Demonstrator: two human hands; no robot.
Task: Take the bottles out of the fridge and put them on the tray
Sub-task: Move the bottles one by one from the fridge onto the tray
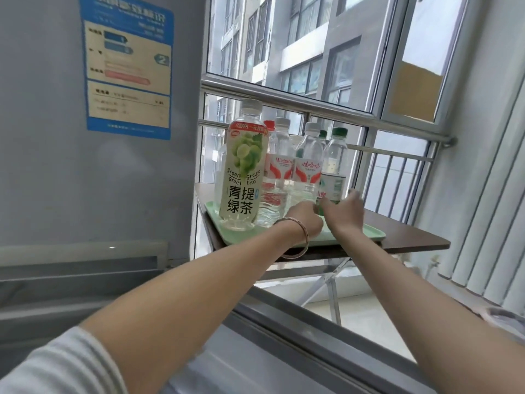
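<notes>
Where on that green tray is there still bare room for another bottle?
The tray is bare at its right end, beyond the right hand, and along the near rim. The left and back are crowded: the green grape tea bottle and water bottles stand packed together.

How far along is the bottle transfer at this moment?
Mostly done, it seems: the green grape tea bottle and several water bottles already stand on the green tray. In hand: the left hand and right hand meet around a green-capped bottle; grip unclear. The fridge door hides whatever remains.
</notes>
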